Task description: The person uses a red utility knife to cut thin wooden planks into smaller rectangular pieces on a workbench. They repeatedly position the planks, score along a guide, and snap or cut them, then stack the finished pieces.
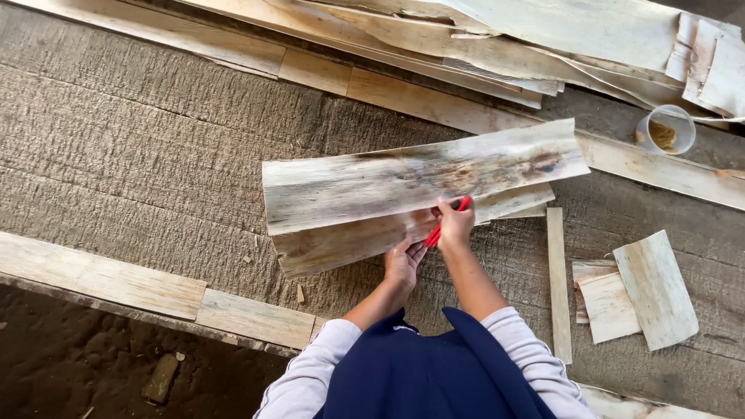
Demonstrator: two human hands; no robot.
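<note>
A long pale veneer sheet (pixel 403 174) with brown stains lies across a rough grey work surface (pixel 140 155), overlapping a second sheet (pixel 341 244) below it. My right hand (pixel 455 225) is closed on a red-handled cutter (pixel 463 205) at the lower edge of the top sheet. My left hand (pixel 403 262) presses on the lower sheet just beside it, fingers curled near the red tool (pixel 432 235).
More veneer sheets are piled along the far edge (pixel 497 39). A clear plastic cup (pixel 666 130) with brownish contents stands at the right. A narrow wood strip (pixel 556 279) and cut veneer pieces (pixel 644 291) lie to the right. Planks (pixel 116 283) border the near edge.
</note>
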